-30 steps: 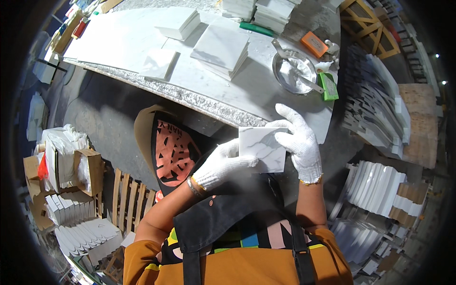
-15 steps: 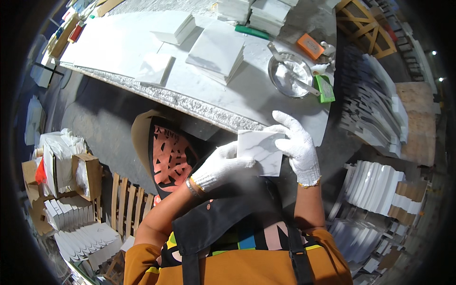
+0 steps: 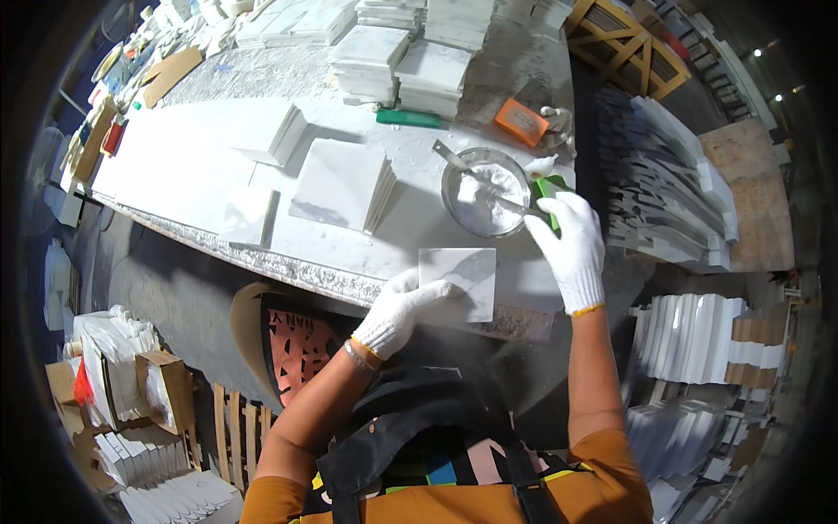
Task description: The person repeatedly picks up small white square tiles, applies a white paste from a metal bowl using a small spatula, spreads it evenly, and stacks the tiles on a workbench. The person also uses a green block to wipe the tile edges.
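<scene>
A square white tile with grey veins [image 3: 467, 284] is held in front of my body by my left hand [image 3: 393, 314], its gloved fingers closed on the tile's left edge. My gloved right hand [image 3: 576, 249] is off the tile and reaches over the table's right side. Its thumb and fingers are parted around the end of a spatula handle [image 3: 515, 206] and a green block [image 3: 546, 187]; the frame does not show a firm grip on either. The spatula rests in a metal bowl [image 3: 449, 205] of white paste, with a second spatula handle [image 3: 449, 155] across its far rim.
On the white table [image 3: 332, 253] stand tile stacks [image 3: 340, 183] at the left and taller ones [image 3: 432, 74] farther back. An orange block [image 3: 521, 121] and a green strip [image 3: 408, 118] lie beyond the bowl. White slabs [image 3: 690, 336] stand at the right, cartons [image 3: 161, 384] at the left.
My right hand has let go of the tile and moved forward to the green block beside the bowl. My left hand keeps the tile. The view has shifted, showing more of the table's far side.
</scene>
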`<state>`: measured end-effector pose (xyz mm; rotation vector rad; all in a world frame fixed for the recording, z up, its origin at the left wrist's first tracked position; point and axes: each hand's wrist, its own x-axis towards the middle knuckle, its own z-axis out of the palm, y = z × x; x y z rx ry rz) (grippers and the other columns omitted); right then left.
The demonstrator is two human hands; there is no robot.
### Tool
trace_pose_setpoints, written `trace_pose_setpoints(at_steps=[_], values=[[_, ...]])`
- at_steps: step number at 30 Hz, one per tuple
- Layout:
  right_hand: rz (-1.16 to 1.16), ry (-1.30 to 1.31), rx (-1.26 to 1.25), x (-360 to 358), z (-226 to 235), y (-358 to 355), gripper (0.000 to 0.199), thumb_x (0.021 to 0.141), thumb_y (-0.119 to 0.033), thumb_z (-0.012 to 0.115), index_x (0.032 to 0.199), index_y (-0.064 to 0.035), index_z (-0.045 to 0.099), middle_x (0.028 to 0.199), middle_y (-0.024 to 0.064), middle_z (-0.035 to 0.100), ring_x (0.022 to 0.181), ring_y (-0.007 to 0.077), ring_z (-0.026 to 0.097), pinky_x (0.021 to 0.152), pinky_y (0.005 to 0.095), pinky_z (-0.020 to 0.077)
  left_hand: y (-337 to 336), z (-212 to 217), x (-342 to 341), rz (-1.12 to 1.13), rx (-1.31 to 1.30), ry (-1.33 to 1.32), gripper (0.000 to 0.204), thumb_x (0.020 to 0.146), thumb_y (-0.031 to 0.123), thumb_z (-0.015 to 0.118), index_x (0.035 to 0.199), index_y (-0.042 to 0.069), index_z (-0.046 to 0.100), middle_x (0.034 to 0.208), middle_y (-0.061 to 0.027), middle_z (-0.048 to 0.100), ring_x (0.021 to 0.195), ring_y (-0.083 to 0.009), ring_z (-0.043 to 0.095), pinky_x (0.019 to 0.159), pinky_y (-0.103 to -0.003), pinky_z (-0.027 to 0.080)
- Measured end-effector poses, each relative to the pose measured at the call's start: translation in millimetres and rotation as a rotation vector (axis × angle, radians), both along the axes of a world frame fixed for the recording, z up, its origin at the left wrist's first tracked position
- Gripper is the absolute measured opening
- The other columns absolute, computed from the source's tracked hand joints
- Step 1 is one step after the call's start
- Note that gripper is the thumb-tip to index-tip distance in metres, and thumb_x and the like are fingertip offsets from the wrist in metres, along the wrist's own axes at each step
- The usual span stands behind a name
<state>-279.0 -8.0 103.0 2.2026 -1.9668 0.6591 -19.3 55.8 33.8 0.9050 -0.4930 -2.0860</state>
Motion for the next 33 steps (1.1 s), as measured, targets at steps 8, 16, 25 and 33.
trace_pose_setpoints(at_steps=[8,16,25,33], values=[[0.066,0.092,0.103,-5,-22,-33,0.015,0.081,-0.023,0.075,0.089,-0.0111,0.073,0.102,0.0106,0.066,0.098,0.0323,0.063,0.085,0.0442,0.0527,-33,-3,-17,0.071,0.061,-0.029,0.043,0.097,0.01,0.065,0.135,-0.005,0.053,0.118,-0.0121,0.067,0.105,-0.0218,0.068,0.094,-0.036,0.057],[-0.033,-0.66,0.458,-14,-10,-27,0.013,0.092,-0.017,0.068,0.099,-0.0068,0.073,0.083,0.0068,0.072,0.072,0.0149,0.068,0.064,0.0266,0.0513,-35,-6,-17,0.067,0.076,0.007,0.048,0.099,0.01,0.062,0.143,-0.004,0.046,0.128,-0.0141,0.062,0.116,-0.024,0.064,0.095,-0.039,0.058],[-0.047,-0.877,0.622,-4,-10,-37,0.023,0.094,-0.016,0.065,0.111,-0.0031,0.073,0.086,0.0015,0.071,0.069,0.004,0.058,0.058,0.0197,0.0421,-37,-5,-17,0.079,0.066,0.1,0.054,0.099,0.007,0.058,0.149,-0.002,0.039,0.134,-0.0141,0.058,0.125,-0.0246,0.058,0.108,-0.04,0.049],[-0.061,-0.93,0.715,6,-4,-36,0.024,0.095,-0.016,0.064,0.113,-0.0029,0.073,0.091,0.003,0.072,0.071,0.0054,0.061,0.059,0.0197,0.0462,-38,0,-16,0.069,0.068,0.11,0.057,0.098,0.009,0.061,0.15,-0.002,0.039,0.138,-0.013,0.055,0.126,-0.0233,0.056,0.108,-0.039,0.047]])
